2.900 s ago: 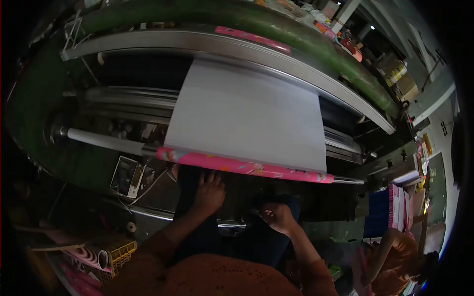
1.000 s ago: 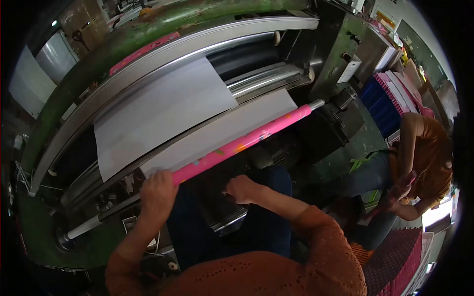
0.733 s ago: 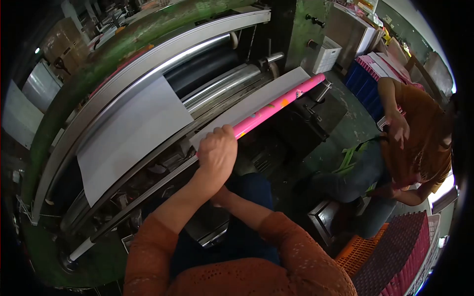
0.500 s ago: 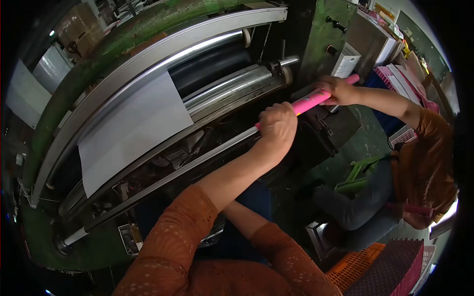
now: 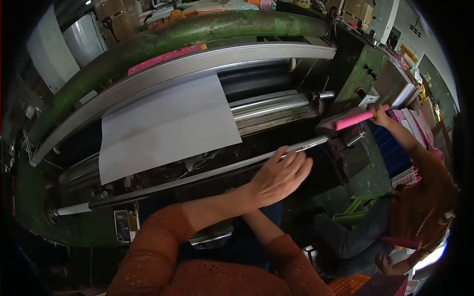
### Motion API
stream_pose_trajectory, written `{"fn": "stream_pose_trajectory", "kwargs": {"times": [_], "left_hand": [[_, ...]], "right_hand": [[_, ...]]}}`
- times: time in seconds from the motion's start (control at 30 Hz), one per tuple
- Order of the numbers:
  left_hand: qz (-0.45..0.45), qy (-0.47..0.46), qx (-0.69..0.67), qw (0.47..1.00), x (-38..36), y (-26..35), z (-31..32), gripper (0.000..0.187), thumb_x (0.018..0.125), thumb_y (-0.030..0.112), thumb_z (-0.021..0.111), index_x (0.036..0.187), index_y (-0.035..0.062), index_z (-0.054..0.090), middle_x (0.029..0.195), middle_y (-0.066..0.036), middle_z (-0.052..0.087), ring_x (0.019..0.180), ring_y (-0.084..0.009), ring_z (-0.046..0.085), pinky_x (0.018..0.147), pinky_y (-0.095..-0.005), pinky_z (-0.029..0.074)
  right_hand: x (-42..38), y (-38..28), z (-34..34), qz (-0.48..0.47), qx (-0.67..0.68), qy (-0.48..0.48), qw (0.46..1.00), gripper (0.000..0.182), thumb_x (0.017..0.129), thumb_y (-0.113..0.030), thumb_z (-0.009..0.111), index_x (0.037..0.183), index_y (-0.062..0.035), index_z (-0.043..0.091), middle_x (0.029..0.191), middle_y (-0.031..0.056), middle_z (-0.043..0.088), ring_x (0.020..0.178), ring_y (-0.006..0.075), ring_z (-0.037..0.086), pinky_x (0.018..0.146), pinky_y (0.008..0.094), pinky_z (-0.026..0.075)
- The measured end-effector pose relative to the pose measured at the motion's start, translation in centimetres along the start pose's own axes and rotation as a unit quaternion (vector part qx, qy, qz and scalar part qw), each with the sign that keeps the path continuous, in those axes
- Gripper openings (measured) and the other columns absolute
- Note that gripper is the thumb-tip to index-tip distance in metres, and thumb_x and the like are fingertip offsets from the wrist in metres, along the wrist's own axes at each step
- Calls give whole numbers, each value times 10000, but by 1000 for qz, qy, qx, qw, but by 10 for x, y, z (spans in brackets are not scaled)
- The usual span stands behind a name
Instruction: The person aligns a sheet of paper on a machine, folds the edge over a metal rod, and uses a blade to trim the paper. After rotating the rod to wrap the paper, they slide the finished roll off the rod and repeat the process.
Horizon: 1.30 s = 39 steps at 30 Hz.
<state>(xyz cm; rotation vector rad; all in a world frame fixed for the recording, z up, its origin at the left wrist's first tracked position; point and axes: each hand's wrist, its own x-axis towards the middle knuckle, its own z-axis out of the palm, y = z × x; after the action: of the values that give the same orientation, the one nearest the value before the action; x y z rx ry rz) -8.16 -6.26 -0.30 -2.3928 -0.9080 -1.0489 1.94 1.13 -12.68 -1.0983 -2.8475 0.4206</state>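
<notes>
My left hand (image 5: 284, 175) is over the right part of a long metal bar (image 5: 197, 176), its fingers loosely bent and apart, holding nothing. The bar's bare shiny end sticks out beyond my fingers. My right forearm crosses under my left one, which hides nearly all of my right hand; what it touches cannot be made out. A pink roll (image 5: 353, 120) is in a co-worker's hand (image 5: 380, 116), to the right of the bar's end and apart from it. Behind the bar, a white sheet (image 5: 168, 126) hangs over the machine's rollers.
A curved metal rail (image 5: 197, 64) and a green beam (image 5: 222, 24) run across the back, with a pink strip (image 5: 165, 59) between them. The co-worker (image 5: 419, 202) sits at the right with another pink roll low down. A small box (image 5: 126, 226) lies below the bar's left part.
My left hand has let go of the pink roll. The roll has come off the bar and moved right in the co-worker's hand. The view has turned, showing more of the back.
</notes>
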Motion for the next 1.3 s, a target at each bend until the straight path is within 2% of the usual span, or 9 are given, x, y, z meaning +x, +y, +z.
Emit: {"fn": "stream_pose_trajectory", "kwargs": {"times": [0.17, 0.37, 0.6, 0.87, 0.9, 1.0, 1.17, 1.23, 1.3], "left_hand": [[-29, -61, -55, 996, -143, -28, -117, 250, 719, 78, 686, 962, 40, 644, 930, -99, 612, 841, -235, 606, 745, -379, 508], [-503, -103, -138, 847, -300, -41, -167, 142, 801, 62, 678, 914, 14, 607, 910, -107, 610, 828, -240, 603, 770, -334, 497], [-655, 450, -394, 460, -362, -78, -190, 336, 960, 225, 555, 1250, 82, 462, 1242, -52, 510, 1182, -180, 505, 1029, -362, 392], [-640, 466, -397, 465, -385, -70, -235, 182, 952, 230, 561, 1029, 67, 587, 961, -37, 634, 814, -135, 627, 649, -275, 526], [-670, 412, -381, 486, -390, -66, -239, 189, 944, 241, 577, 1011, 66, 596, 932, -33, 641, 787, -125, 624, 634, -273, 525], [-712, 339, -343, 510, -379, -53, -257, 202, 929, 262, 599, 971, 64, 614, 873, -27, 650, 741, -112, 619, 610, -268, 523], [-730, 279, -332, 528, -364, -33, -288, 215, 915, 286, 614, 924, 71, 624, 832, -19, 649, 719, -103, 615, 597, -264, 522], [-736, 290, -331, 514, -350, -28, -301, 230, 907, 304, 620, 920, 75, 621, 829, -8, 646, 718, -95, 613, 602, -258, 517], [-733, 292, -330, 519, -341, -25, -311, 223, 902, 301, 627, 923, 79, 622, 829, -6, 647, 718, -94, 612, 598, -254, 512]], "right_hand": [[-2, -122, 56, 35, 85, -35, 995, 169, 810, -244, 639, 905, -112, 685, 873, 133, 680, 836, 329, 659, 749, 428, 533], [-24, -159, -133, -5, 303, -80, 950, 51, 822, -94, 648, 818, -44, 660, 716, 63, 639, 696, 179, 625, 632, 315, 492], [164, -194, -276, -28, 325, 382, 865, 160, 879, -115, 631, 766, -1, 635, 701, 43, 653, 597, 84, 565, 569, 218, 450], [139, -245, -221, 38, 527, 182, 829, 352, 948, -341, 514, 860, -33, 661, 682, 34, 638, 554, 73, 543, 451, 201, 312], [103, -238, -199, -30, 410, -36, 911, 334, 937, -338, 528, 874, -41, 667, 726, 52, 677, 592, 83, 602, 461, 190, 336], [14, -234, -59, 155, 459, -325, 812, 407, 899, -396, 617, 1100, -42, 634, 1020, 119, 702, 835, 183, 688, 610, 228, 472], [-42, -161, 61, 245, 859, 129, 431, 418, 909, -384, 628, 1152, -49, 572, 1085, 68, 620, 1016, 225, 616, 745, 281, 487], [-40, -139, 45, 235, 876, 215, 361, 383, 915, -343, 624, 1137, -35, 581, 1025, 58, 640, 967, 222, 619, 769, 292, 487], [-53, -154, 3, 252, 797, 260, 484, 353, 890, -265, 646, 1123, -7, 582, 974, 63, 659, 929, 193, 620, 783, 294, 495]]}}
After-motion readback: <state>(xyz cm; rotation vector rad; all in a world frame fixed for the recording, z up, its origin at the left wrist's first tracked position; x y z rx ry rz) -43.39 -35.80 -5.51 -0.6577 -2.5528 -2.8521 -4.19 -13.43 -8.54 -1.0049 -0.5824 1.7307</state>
